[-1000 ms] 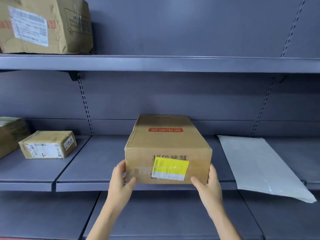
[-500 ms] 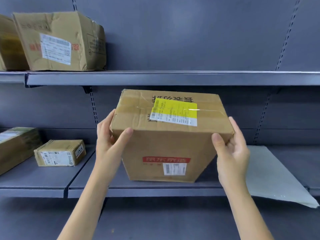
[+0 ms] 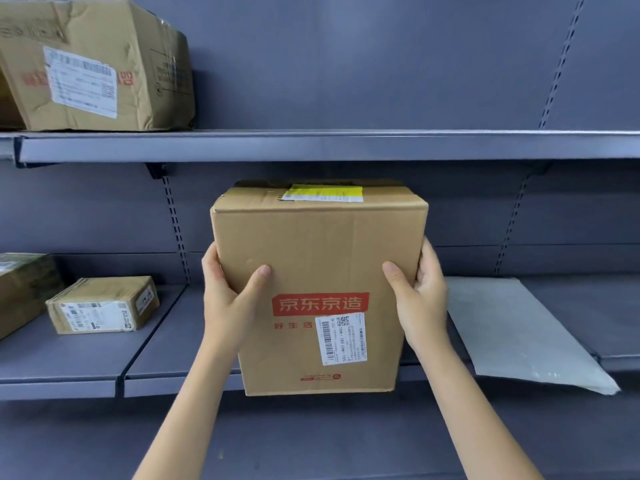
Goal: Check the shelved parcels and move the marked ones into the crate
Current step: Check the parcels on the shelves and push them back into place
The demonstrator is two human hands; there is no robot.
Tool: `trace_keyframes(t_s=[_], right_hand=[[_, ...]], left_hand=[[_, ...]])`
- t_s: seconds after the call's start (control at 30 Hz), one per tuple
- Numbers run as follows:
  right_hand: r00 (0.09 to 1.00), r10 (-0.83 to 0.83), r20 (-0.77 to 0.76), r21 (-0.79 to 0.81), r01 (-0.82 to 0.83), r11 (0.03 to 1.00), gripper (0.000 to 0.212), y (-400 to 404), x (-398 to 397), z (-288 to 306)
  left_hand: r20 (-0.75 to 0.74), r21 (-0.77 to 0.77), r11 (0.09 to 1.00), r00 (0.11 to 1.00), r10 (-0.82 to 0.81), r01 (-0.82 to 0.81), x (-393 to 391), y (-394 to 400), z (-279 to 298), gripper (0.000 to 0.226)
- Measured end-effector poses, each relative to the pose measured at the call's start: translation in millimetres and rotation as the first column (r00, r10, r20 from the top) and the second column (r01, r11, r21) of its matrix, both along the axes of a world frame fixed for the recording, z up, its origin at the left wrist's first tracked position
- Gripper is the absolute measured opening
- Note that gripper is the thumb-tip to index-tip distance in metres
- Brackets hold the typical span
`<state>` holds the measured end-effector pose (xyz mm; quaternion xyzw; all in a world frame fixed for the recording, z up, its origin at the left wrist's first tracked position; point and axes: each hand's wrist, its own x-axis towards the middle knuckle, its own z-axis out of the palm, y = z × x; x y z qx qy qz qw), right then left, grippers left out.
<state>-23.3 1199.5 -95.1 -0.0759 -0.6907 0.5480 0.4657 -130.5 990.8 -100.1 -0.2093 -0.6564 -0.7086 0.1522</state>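
Head view: a cardboard box (image 3: 318,289) is held up in front of the grey shelving (image 3: 311,145).
Left hand (image 3: 230,299): grips the box's left side, thumb across the front face.
Right hand (image 3: 420,299): grips the right side, thumb on the front.
Box: between both hands, yellow label (image 3: 323,193) on top, red logo (image 3: 320,304) and white barcode sticker (image 3: 341,339) facing the camera.
Left of the left hand: a small parcel (image 3: 102,304) on the shelf.
Right of the right hand: a white mailer bag (image 3: 519,336).
Above the left hand: a large dented carton (image 3: 100,67).
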Motion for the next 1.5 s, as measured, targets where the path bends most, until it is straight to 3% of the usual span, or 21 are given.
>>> trace_keyframes(t_s=[0.43, 0.57, 0.7, 0.83, 1.0, 1.27, 1.37, 1.5], right_hand=[[0.943, 0.11, 0.315, -0.276, -0.02, 0.961, 0.045, 0.5, -4.7, -82.9], [0.926, 0.154, 0.344, -0.328, -0.036, 0.944, 0.043, -2.5, 5.2, -97.4], [0.935, 0.193, 0.297, -0.36, -0.078, 0.93, 0.032, -13.9, 16.5, -103.1], [0.95, 0.172, 0.26, -0.366, -0.068, 0.928, 0.024, -33.1, 27.3, -110.6], [0.957, 0.132, 0.258, -0.322, -0.044, 0.946, 0.022, -40.2, 36.3, -113.4], [0.943, 0.181, 0.28, -0.355, -0.074, 0.932, 0.021, -36.2, 43.0, -112.1], [0.919, 0.227, 0.323, -0.418, -0.076, 0.905, 0.026, -50.2, 46.0, -129.3], [0.887, 0.362, 0.286, -0.577, -0.142, 0.804, 0.026, -72.6, 46.7, -153.9]], left_hand=[[0.331, -0.13, 0.99, 0.943, -0.011, 0.057, 2.7, 1.7, -91.4, 0.059], [0.369, -0.112, 0.991, 0.929, -0.027, 0.073, 12.3, -4.8, -101.5, 0.068], [0.291, -0.101, 0.994, 0.955, 0.057, -0.028, 16.7, -20.4, -88.2, 0.068], [0.192, -0.182, 0.981, 0.976, 0.106, -0.071, 12.8, -37.7, -66.5, 0.053], [0.188, -0.235, 0.97, 0.976, 0.111, -0.065, 14.0, -46.6, -60.1, 0.055], [0.159, -0.185, 0.975, 0.976, 0.151, -0.12, 34.1, -47.5, -62.0, 0.052], [0.078, -0.292, 0.941, 0.976, 0.204, -0.173, 39.2, -53.8, -53.2, 0.056], [-0.153, -0.512, 0.828, 0.973, 0.175, -0.229, 36.4, -55.7, -26.3, 0.057]])
